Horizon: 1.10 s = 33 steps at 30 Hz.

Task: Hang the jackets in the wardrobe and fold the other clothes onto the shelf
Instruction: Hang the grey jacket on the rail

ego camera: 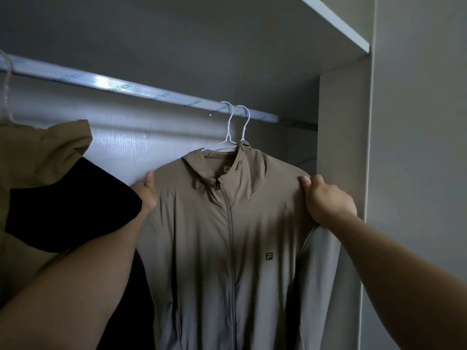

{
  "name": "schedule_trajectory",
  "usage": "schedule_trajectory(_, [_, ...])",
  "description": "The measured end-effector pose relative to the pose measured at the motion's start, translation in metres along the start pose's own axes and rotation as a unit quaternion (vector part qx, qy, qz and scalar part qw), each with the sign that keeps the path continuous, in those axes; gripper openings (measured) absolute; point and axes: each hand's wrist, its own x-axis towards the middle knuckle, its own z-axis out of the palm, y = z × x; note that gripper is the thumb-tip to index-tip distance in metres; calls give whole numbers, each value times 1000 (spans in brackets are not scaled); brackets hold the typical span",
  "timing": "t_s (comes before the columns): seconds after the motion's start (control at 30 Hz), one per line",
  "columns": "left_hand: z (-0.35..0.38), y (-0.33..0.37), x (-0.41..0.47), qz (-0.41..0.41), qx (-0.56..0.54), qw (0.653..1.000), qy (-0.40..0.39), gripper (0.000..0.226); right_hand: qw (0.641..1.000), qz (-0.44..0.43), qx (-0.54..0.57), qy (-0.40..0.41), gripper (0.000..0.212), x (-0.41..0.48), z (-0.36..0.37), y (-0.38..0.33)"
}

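Fingers [150, 180] of the left hand [148, 195] are being closed on one shoulder of the beige zip jacket [227, 236], thumb in front. The other shoulder is being pinched by the right hand [327, 202]. Between the fingers, the jacket is being held up by white hangers [236, 127] hooked on the wardrobe rail [126, 87] above. Left of them, an olive and black jacket [38, 160] is being carried by the same rail.

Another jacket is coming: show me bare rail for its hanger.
Free: the long stretch of rail between the olive jacket at left and the two white hangers. Crowded: the right end, where the hangers sit close together near the side panel and left hand and right hand grip the taupe jacket.
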Motion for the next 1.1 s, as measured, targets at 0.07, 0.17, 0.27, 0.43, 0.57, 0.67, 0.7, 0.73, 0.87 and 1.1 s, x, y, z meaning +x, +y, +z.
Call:
schedule_trajectory(0.07, [-1,0,1,2,7,1000,4,77,1000,5,-7,-4,58,-3,2,2])
schedule_trajectory(0.17, [-3,5,3,17,26,999,-4,72,1000,14,8,-20,52,2,4,-9])
schedule_trajectory(0.27, [-4,13,3,-9,40,999,-6,70,997,25,51,-44,44,12,2,-22])
schedule_trajectory(0.43, [-7,33,-14,21,70,997,38,61,997,14,45,-56,34,17,0,-35])
schedule_trajectory(0.57, [-6,57,-15,95,8,991,97,47,999,-35,12,-10,32,19,-7,-62])
schedule_trajectory(0.67, [5,82,-7,79,-59,995,23,57,998,-64,16,-17,38,26,-12,-93])
schedule_trajectory(0.7, [10,89,-6,62,-77,995,-1,62,997,-64,27,-25,43,31,-12,-103])
schedule_trajectory(0.73, [17,96,-5,42,-97,994,-17,66,997,-59,42,-38,50,36,-12,-112])
schedule_trajectory(0.87, [34,125,7,-30,-142,989,-35,72,989,-15,107,-106,71,63,-13,-144])
schedule_trajectory(1.1, [33,161,35,-83,-246,963,-71,23,953,22,207,-222,55,98,-25,-189])
